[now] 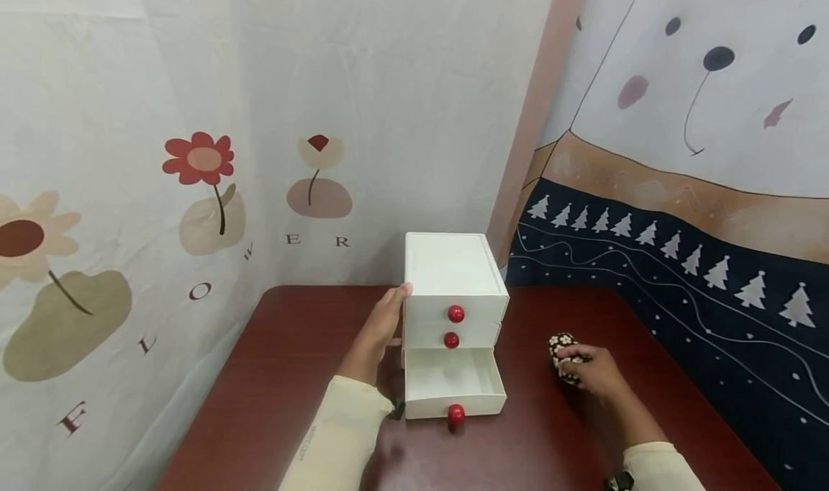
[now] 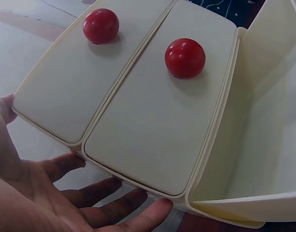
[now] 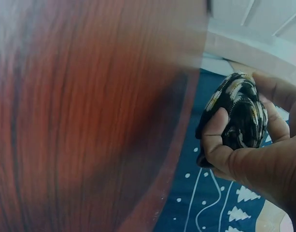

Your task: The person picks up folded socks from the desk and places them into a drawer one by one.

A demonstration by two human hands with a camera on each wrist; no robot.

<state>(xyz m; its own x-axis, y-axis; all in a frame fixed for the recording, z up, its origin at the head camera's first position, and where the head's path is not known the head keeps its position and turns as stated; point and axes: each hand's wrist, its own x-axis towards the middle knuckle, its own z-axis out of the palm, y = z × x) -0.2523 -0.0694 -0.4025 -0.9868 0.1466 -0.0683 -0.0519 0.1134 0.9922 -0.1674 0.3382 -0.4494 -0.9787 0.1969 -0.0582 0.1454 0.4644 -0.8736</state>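
A small white drawer cabinet [image 1: 453, 264] with red knobs stands on the table; its bottom drawer [image 1: 421, 407] is pulled out and shows a bare inside. My left hand [image 1: 383, 325] rests against the cabinet's left side, thumb by the upper front corner. In the left wrist view, the spread fingers [image 2: 116, 205] lie along the side of the two closed drawers. Off to the right, my right hand [image 1: 599, 372] grips a rolled-up black knit bundle [image 3: 234, 108] with white flowers, possibly socks. Thumb and fingers pinch it above the tabletop.
The dark red wooden table [image 1: 304, 332] reaches back to a pale flower-printed cloth [image 1: 388, 116]. On the right hangs a navy cloth [image 1: 583, 260] with white trees, close along the table's edge.
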